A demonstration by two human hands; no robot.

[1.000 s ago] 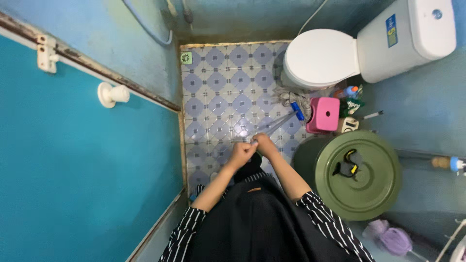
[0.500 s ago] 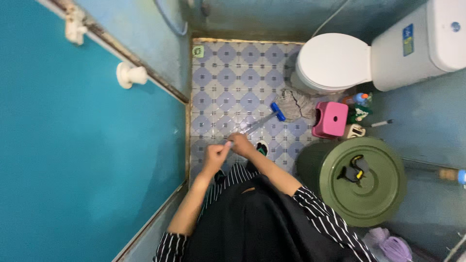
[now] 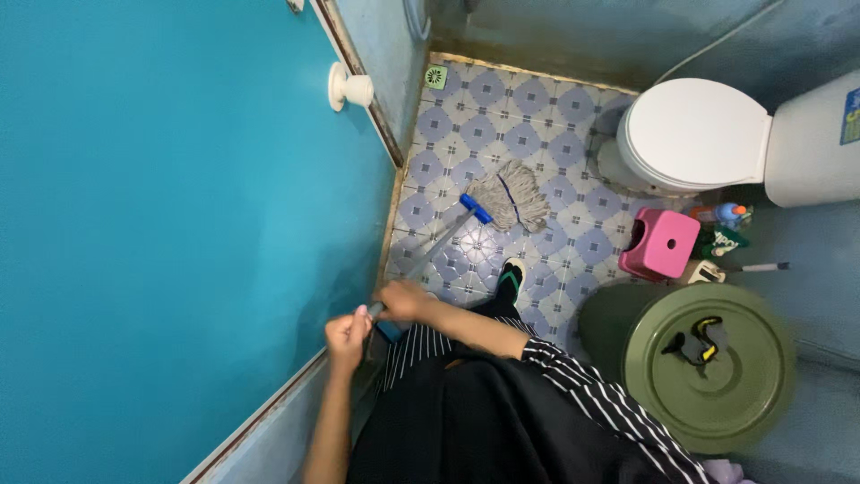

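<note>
Head view: both hands grip the top end of the mop handle [image 3: 430, 251]. Left hand [image 3: 348, 337] has its fingers curled around the end; right hand [image 3: 403, 300] is wrapped on it just beyond. The mop head [image 3: 512, 197] (grey strings, blue collar) lies on the tiled floor [image 3: 537, 116], near the white toilet [image 3: 694, 134]. A pink stool [image 3: 663, 244] stands beside the toilet, with a green lidded bin [image 3: 708, 367] further from it.

We see a mop [image 3: 466, 220] with a shiny metal stick and a soft, stringy cloth head. The floor tiles [image 3: 546, 108] look smooth and a bit glossy. The stool [image 3: 661, 244] is smooth pink plastic — the big green lid [image 3: 743, 394] is dull plastic. The toilet [image 3: 697, 134] looks hard and shiny.
</note>
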